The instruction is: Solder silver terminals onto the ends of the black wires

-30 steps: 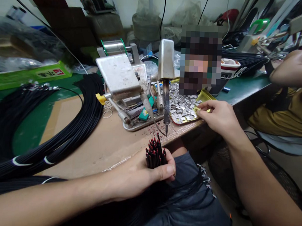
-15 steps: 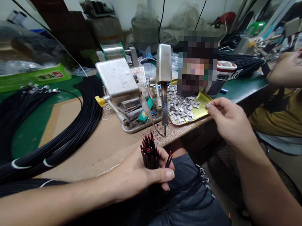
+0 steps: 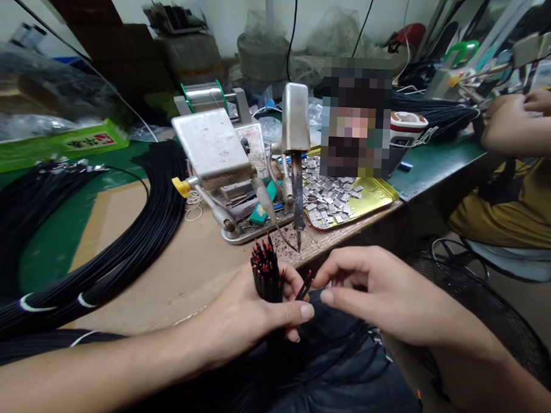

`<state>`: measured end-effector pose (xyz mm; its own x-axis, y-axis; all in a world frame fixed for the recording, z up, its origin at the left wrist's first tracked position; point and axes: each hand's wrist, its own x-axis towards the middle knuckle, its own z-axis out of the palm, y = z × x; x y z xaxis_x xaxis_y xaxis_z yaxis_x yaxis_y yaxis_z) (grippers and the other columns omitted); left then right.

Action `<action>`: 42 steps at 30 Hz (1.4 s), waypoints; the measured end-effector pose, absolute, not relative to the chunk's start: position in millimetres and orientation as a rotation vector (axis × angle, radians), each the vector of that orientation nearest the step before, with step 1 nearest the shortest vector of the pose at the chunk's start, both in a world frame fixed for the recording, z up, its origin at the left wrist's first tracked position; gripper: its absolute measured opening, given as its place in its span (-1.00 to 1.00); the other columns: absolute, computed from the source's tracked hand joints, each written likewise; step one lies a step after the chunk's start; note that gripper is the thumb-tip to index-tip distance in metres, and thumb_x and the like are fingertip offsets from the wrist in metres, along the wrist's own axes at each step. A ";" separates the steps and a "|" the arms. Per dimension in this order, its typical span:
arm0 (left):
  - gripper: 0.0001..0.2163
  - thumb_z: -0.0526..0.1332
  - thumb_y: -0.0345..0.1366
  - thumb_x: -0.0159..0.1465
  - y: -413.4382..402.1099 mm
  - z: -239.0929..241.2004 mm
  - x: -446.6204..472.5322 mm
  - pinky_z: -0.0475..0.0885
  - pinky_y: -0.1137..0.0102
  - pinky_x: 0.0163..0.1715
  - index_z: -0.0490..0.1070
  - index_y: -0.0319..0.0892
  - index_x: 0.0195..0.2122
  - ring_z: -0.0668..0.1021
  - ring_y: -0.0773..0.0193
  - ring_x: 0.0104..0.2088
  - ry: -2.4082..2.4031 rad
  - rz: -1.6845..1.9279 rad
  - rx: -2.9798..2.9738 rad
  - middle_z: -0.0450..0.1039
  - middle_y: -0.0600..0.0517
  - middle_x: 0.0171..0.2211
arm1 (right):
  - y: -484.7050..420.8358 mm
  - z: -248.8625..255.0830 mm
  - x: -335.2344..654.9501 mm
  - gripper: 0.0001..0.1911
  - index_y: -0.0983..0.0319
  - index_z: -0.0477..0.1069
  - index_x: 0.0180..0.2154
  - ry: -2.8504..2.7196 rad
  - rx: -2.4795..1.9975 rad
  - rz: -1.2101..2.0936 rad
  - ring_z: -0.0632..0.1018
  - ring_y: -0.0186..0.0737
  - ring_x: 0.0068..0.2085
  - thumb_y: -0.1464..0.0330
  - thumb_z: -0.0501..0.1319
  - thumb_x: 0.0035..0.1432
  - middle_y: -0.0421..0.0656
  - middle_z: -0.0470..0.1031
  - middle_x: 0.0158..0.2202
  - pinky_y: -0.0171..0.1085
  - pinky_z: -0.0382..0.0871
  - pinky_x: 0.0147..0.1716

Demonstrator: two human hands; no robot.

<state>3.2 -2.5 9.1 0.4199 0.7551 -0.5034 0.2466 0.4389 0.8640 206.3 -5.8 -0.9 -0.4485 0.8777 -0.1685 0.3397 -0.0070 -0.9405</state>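
Note:
My left hand (image 3: 271,310) is closed around a bundle of black cables (image 3: 267,273) whose cut ends show red tips. A couple of cable ends (image 3: 306,285) stand apart from the bundle, near my left fingertips. My right hand (image 3: 367,289) is at these separate ends, thumb and index finger bent toward each other in a pinch; what lies between them is hidden. Just above the bundle, a soldering iron (image 3: 298,195) points tip down in its metal stand (image 3: 214,146). Behind it, a gold tray (image 3: 371,201) bears many small metal connectors (image 3: 333,200).
Long black cable coils (image 3: 156,225) tied with white bands lie on the left. A solder spool (image 3: 203,98) sits behind the stand, and a green box (image 3: 59,147) at the back left. A co-worker's hands (image 3: 512,122) are at the right. A fan (image 3: 494,313) stands below.
My right hand has moved left and down from the tray's edge, where it pinched a small metal piece, to the separate cable ends. My left hand still holds the bundle.

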 end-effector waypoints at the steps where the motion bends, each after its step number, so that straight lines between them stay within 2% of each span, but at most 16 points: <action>1: -0.69 0.46 -0.20 0.01 -2.6 8.4 2.8 0.36 0.46 -0.50 0.36 -0.22 -0.41 0.50 0.37 -0.58 1.130 0.418 1.127 0.38 0.18 -0.54 | -7.6 -0.5 204.8 -0.92 0.22 0.54 -0.30 -1.807 -1.242 1.503 0.45 -0.30 -0.42 0.39 0.28 0.13 -0.21 0.55 -0.41 -0.35 0.30 -0.46; 5: -0.69 0.47 -0.19 0.00 -2.6 5.7 1.6 0.39 0.44 -0.50 0.37 -0.23 -0.44 0.49 0.37 -0.59 1.124 0.415 1.135 0.37 0.18 -0.55 | -10.3 -1.9 197.4 -0.93 0.22 0.54 -0.34 -1.746 -1.220 1.451 0.46 -0.27 -0.38 0.38 0.27 0.13 -0.19 0.55 -0.40 -0.33 0.30 -0.42; 15: -0.67 0.49 -0.18 -0.05 -3.3 6.6 2.3 0.40 0.42 -0.49 0.39 -0.23 -0.45 0.50 0.35 -0.59 1.145 0.414 1.077 0.41 0.16 -0.57 | -5.4 -8.7 196.5 -0.94 0.26 0.50 -0.44 -1.631 -1.276 1.515 0.33 -0.35 -0.48 0.41 0.30 0.07 -0.24 0.43 -0.52 -0.34 0.18 -0.49; 19: -0.68 0.48 -0.20 -0.02 -2.3 4.1 1.5 0.40 0.42 -0.43 0.41 -0.24 -0.39 0.54 0.33 -0.54 1.136 0.494 1.043 0.46 0.13 -0.52 | -0.6 -12.6 203.6 -0.89 0.26 0.52 -0.46 -1.520 -1.164 1.574 0.40 -0.33 -0.44 0.37 0.37 0.04 -0.22 0.47 -0.50 -0.34 0.23 -0.45; 24: -0.71 0.47 -0.27 -0.02 -2.1 6.9 1.2 0.41 0.41 -0.42 0.35 -0.22 -0.44 0.54 0.31 -0.54 1.137 0.512 1.033 0.49 0.11 -0.54 | -4.4 -19.4 191.8 -0.86 0.25 0.51 -0.50 -1.349 -0.920 1.628 0.44 -0.33 -0.43 0.39 0.43 -0.02 -0.24 0.48 -0.49 -0.33 0.29 -0.41; 30: -0.74 0.44 -0.31 0.00 -3.7 8.0 0.8 0.38 0.43 -0.47 0.32 -0.20 -0.49 0.53 0.31 -0.56 1.156 0.505 1.076 0.43 0.14 -0.62 | -9.3 -21.0 180.1 -0.87 0.24 0.49 -0.46 -1.346 -0.933 1.562 0.51 -0.27 -0.39 0.35 0.38 0.08 -0.20 0.50 -0.44 -0.28 0.38 -0.34; 34: -0.71 0.47 -0.26 -0.02 -2.2 5.8 0.8 0.38 0.45 -0.53 0.39 -0.24 -0.41 0.50 0.36 -0.61 1.163 0.572 1.024 0.44 0.14 -0.58 | 2.3 -19.2 192.3 -0.88 0.25 0.51 -0.31 -1.364 -1.073 1.517 0.52 -0.31 -0.38 0.33 0.35 0.13 -0.20 0.52 -0.40 -0.33 0.43 -0.37; 38: -0.62 0.47 -0.29 -0.02 0.3 3.8 0.2 0.40 0.45 -0.57 0.44 -0.28 -0.20 0.48 0.37 -0.64 1.203 0.629 0.976 0.45 0.12 -0.56 | 9.8 -23.0 195.0 -0.76 0.23 0.42 -0.25 -1.219 -1.135 1.474 0.54 -0.34 -0.47 0.31 0.40 0.06 -0.26 0.49 -0.45 -0.36 0.48 -0.48; 42: -0.64 0.44 -0.31 0.02 2.3 3.3 0.4 0.42 0.45 -0.57 0.49 -0.32 -0.16 0.47 0.38 -0.62 1.209 0.687 0.959 0.47 0.07 -0.55 | 11.1 -29.5 189.2 -0.72 0.28 0.50 -0.27 -1.153 -1.075 1.507 0.62 -0.27 -0.43 0.28 0.45 -0.01 -0.18 0.57 -0.41 -0.27 0.57 -0.36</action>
